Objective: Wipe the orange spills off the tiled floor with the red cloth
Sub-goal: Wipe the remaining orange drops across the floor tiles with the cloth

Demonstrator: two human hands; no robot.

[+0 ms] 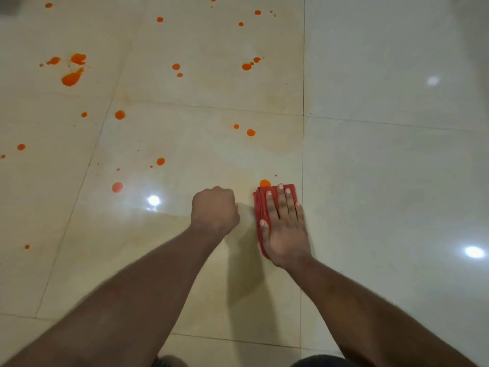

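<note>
The right hand [284,229] lies flat on the folded red cloth [260,207], fingers [281,200] straight and slightly spread, pressing it down onto the tiled floor [383,181]. The cloth sits just left of a grout line, and most of it is hidden under the palm, with only the left edge and the far end peeking out. An orange drop [265,183] touches the far edge of the cloth, right past the fingertips.

The left hand [214,209] is curled into a fist holding nothing, knuckles resting on or just above the tile, just beside the cloth.

Plenty of orange spills [72,78] are scattered across the tiles further out and to the left, the biggest blotches at the far left. A few ceiling light reflections [153,200] glare off the glossy surface.
</note>
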